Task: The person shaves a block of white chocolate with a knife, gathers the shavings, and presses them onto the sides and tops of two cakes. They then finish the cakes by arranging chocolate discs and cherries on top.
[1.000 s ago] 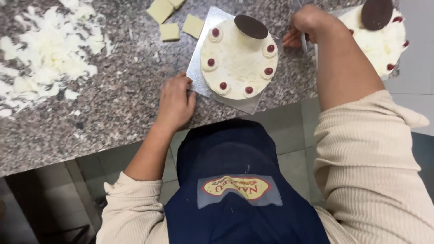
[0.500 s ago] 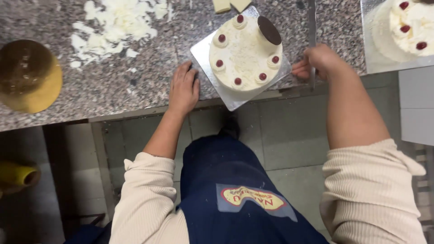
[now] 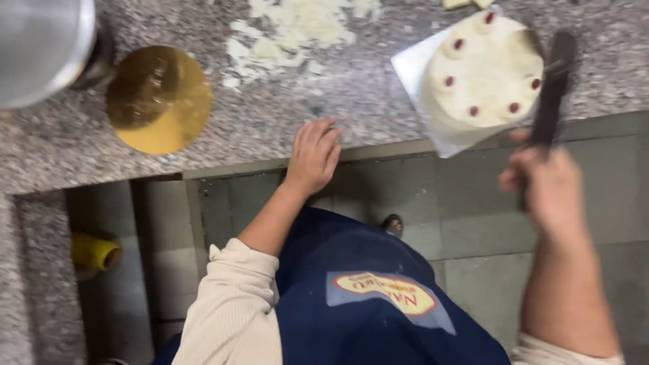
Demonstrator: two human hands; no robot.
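White cream covers the cake (image 3: pixel 481 76), round, flat-topped, ringed with small piped dollops, each with a red dot on it. It sits on a square pale board (image 3: pixel 414 67) in the upper right of the frame, at the front edge of the grey speckled counter (image 3: pixel 338 94), with one board corner hanging past that edge. Motion blur softens the cake, so we cannot make out finer detail on its side.

We judge the step in hand to be work along the cake's right side with a long dark tool (image 3: pixel 551 84). Our right hand (image 3: pixel 546 184) is closed around its lower end, below the counter edge, and the blade rises beside the cake's right rim; whether it touches the cream we cannot tell. Our left hand (image 3: pixel 314 154) holds nothing: it rests flat, fingers spread, on the counter edge in the middle of the frame, well apart from the board.

Any further move at the cake, as we judge it, calls for a steady tool kept clear of the dollops, and care with that overhanging corner.

White shavings (image 3: pixel 297 30) lie scattered at upper centre. A round gold board (image 3: pixel 159 98) lies at upper left, beside a metal bowl (image 3: pixel 40 47).
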